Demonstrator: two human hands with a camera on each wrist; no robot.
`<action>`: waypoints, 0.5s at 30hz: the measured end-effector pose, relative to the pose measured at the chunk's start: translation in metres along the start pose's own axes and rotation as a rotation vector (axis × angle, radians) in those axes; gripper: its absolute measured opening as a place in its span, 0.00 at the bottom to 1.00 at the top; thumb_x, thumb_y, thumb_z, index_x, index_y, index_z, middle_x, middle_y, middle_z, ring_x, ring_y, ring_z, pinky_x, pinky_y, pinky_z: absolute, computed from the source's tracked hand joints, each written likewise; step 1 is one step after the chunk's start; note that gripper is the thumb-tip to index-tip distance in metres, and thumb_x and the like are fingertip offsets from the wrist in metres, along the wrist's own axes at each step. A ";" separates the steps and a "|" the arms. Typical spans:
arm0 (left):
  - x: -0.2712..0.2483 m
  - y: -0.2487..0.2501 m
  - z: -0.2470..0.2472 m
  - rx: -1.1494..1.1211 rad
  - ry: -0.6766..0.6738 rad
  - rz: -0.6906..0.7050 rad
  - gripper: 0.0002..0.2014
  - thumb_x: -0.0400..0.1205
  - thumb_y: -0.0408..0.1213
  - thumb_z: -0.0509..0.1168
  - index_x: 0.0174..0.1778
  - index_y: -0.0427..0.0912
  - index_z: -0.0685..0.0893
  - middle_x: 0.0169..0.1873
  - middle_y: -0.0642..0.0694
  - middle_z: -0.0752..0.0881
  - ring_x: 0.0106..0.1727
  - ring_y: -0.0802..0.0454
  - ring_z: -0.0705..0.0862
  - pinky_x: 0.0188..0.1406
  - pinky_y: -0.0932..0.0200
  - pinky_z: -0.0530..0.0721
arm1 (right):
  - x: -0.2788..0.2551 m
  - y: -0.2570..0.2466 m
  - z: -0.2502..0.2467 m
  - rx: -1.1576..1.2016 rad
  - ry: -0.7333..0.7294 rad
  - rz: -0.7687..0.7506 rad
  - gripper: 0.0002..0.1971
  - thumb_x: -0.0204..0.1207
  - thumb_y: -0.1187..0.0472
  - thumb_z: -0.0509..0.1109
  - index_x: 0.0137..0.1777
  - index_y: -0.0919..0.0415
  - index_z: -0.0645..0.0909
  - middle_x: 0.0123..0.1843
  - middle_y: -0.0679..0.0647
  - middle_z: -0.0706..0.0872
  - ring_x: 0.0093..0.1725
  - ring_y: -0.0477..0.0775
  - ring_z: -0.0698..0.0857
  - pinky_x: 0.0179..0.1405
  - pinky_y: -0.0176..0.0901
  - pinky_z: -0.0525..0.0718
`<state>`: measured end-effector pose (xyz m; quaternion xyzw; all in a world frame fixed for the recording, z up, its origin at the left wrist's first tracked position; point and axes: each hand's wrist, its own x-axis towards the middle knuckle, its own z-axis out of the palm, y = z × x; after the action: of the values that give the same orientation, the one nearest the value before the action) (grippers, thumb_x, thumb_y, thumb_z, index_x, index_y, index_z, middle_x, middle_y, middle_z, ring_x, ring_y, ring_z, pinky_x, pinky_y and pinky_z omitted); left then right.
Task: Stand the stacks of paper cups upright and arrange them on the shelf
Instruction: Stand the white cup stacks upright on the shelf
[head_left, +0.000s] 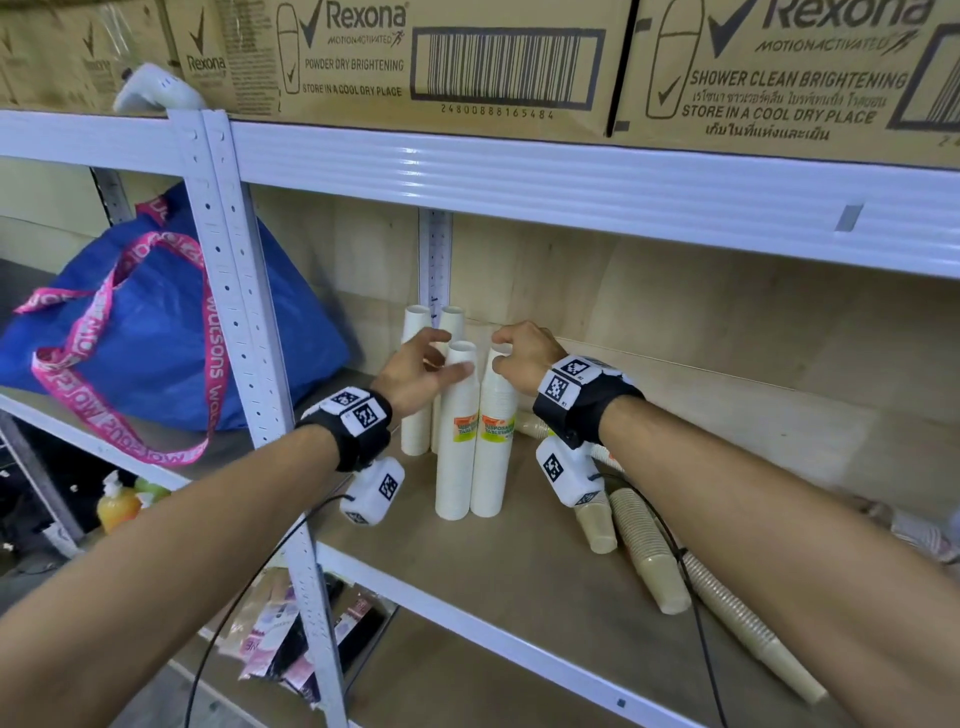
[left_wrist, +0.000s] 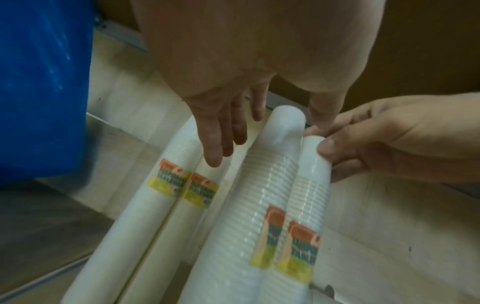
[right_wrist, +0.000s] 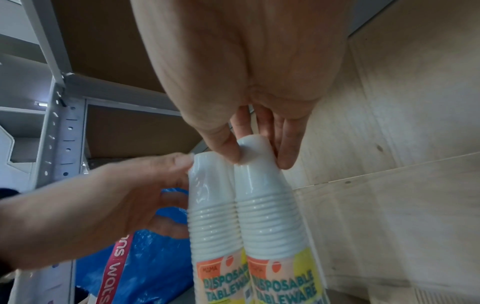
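Shelf (head_left: 519, 566): four white stacks (head_left: 457, 431) upright at left rear, touching in pairs; tan stacks (head_left: 649, 551) lying flat at right. Step in hand: squaring up the front pair. Right hand (head_left: 524, 356) pinching the right front top. Left hand (head_left: 421, 371) spread, fingers loose (thumb by its neighbour). Next, likely: release without toppling, lift a tan stack.

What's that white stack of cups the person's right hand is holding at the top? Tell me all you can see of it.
The right-hand white stack is a tall column of nested white cups, bottoms up, wrapped in clear film, it seems, with an orange, yellow and teal label reading "Disposable Tableware". It stands upright on the wooden shelf board, pressed side by side against a matching stack. The right hand pinches its top cup between thumb and fingers; the left hand reaches to the neighbour.
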<state>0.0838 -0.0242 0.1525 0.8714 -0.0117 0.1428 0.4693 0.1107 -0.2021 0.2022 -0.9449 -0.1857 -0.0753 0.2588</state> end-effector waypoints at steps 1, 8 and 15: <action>0.003 0.006 -0.003 0.017 0.005 -0.007 0.30 0.73 0.60 0.73 0.69 0.54 0.76 0.52 0.51 0.84 0.52 0.53 0.85 0.53 0.55 0.84 | 0.000 0.000 0.000 -0.001 0.002 0.001 0.22 0.78 0.63 0.67 0.74 0.59 0.77 0.76 0.54 0.77 0.73 0.57 0.76 0.68 0.43 0.74; 0.012 0.034 -0.006 0.218 0.007 0.033 0.22 0.75 0.55 0.74 0.59 0.46 0.85 0.51 0.49 0.86 0.52 0.52 0.84 0.49 0.58 0.82 | -0.002 0.000 0.003 0.005 0.017 0.004 0.22 0.78 0.62 0.67 0.73 0.60 0.77 0.74 0.55 0.78 0.72 0.58 0.78 0.68 0.45 0.77; 0.013 0.043 -0.006 0.187 -0.061 0.040 0.13 0.79 0.41 0.72 0.57 0.40 0.87 0.51 0.47 0.88 0.52 0.49 0.87 0.51 0.54 0.88 | -0.005 -0.001 -0.001 -0.011 0.016 0.004 0.23 0.77 0.63 0.67 0.73 0.60 0.78 0.73 0.56 0.79 0.71 0.59 0.78 0.67 0.44 0.77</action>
<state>0.0885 -0.0422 0.1943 0.9148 -0.0298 0.1260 0.3825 0.1054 -0.2041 0.2023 -0.9460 -0.1813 -0.0834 0.2555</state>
